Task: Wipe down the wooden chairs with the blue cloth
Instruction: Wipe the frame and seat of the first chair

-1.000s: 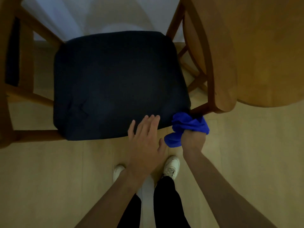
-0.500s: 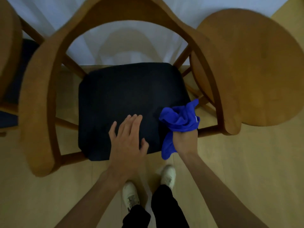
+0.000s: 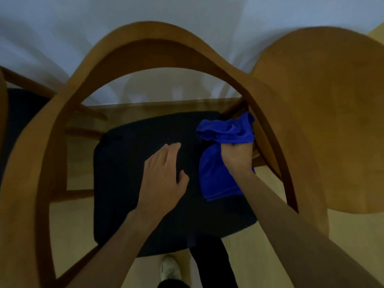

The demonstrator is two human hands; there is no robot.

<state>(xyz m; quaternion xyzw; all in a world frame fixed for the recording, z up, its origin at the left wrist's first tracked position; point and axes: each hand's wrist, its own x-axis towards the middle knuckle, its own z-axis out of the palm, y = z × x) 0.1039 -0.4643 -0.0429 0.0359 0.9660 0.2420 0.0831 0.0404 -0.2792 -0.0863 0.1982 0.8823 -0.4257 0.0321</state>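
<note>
The left hand (image 3: 164, 175) lies flat with straight fingers on the dark padded seat cushion (image 3: 128, 183) of the curved light-wood armchair (image 3: 145, 36), and just to its right the right hand (image 3: 236, 155) grips the bunched bright-blue cloth (image 3: 226, 132), whose folds reach the wooden arm support beyond its knuckles. To wipe well, I judge the left hand should steady the chair while the cloth follows the rail's inner curve with firm, overlapping strokes. No brand, label or writing can be read anywhere.

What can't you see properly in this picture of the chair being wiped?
All from the head view:
- Right hand: its fingertips are buried in the blue cloth, so the grip's shape is hidden.
- Chair frame: smeared by motion blur; dust or dirt cannot be told.
- The wood the cloth touches: covered by cloth.
- Shoe: cut off below.
</note>
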